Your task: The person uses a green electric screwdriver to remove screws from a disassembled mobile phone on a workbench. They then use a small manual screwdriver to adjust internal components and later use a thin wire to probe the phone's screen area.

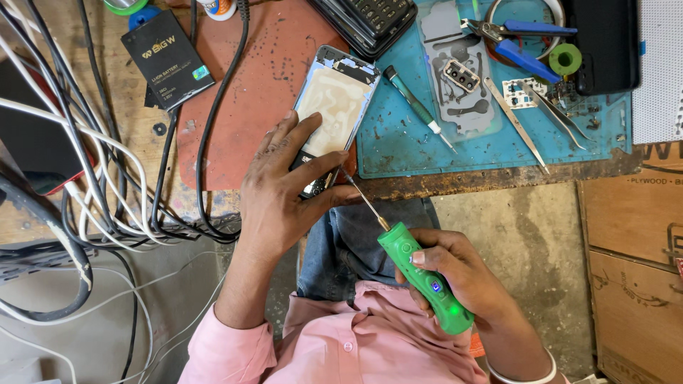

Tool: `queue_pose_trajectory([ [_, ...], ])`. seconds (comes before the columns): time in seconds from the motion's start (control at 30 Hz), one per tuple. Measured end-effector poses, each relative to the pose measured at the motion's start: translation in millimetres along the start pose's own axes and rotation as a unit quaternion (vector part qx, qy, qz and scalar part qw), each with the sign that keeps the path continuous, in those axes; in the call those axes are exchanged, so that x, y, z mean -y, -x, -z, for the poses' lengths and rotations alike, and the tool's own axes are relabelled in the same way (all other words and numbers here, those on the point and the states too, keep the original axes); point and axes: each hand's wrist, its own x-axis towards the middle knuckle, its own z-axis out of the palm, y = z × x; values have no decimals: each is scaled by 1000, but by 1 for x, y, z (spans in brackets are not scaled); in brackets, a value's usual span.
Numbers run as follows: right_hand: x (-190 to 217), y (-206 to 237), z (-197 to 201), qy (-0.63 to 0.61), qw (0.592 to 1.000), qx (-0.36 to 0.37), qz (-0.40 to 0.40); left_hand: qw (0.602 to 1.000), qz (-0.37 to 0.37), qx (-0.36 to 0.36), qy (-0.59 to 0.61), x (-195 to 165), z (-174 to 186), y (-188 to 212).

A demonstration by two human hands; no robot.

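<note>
The green electric screwdriver (425, 288) is wrapped in the right hand (462, 277), the fingers closed around its fat plastic barrel with the thumb laid along the top near the lit buttons; its thin steel bit (364, 197) is angled up and left so that the tip meets the lower end of the opened phone (329, 117). The phone is pinned at that same end by the left hand (281, 192), fingers spread and pressed together on its bottom edge and sides, the thumb being just beside the bit tip. The phone lies face down with the back cover off, half on the red mat (267, 78) and half at the edge of the blue work mat (491, 146), its upper end pointing away from the person. It is judged to be light, flat and stiff, yet fragile: the pale exposed inner plate and the chipped rim at the top look easily bent or cracked, so it is best held by the metal frame edges, not by the bare middle. The driver looks light and easy to grip, though its slim bit could slip off a small screw. Further out, a black battery (167, 58), a small precision screwdriver (416, 107), tweezers (551, 114), blue-handled pliers (523, 43) and a tangle of cables (92, 178) are spread over the bench.
</note>
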Motion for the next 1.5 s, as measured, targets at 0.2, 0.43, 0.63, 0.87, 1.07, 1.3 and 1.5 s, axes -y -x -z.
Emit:
queue_pose_trajectory([
  [0.2, 0, -1, -1, 1, 1000, -6, -5, 1000, 3, -7, 13, 1, -1, 1],
  [0.43, 0, -3, -1, -4, 1000, -4, -3, 1000, 7, 0, -1, 1, -1, 0],
  [0.63, -1, -3, -1, -12, 1000, 3, 10, 1000, -1, -4, 6, -1, -1, 0],
  [0.87, -3, -5, 0, -8, 1000, -1, 8, 1000, 10, -7, 5, -1, -1, 0],
  [1.07, -4, -5, 1, -13, 1000, 0, 8, 1000, 1, -7, -5, -3, 0, -2],
  [1.3, -3, -5, 0, -18, 1000, 7, 10, 1000, -1, -13, 8, -5, 0, -2],
  [1.5, -3, -6, -1, -18, 1000, 5, 15, 1000, -6, -20, -15, -2, -3, -1],
])
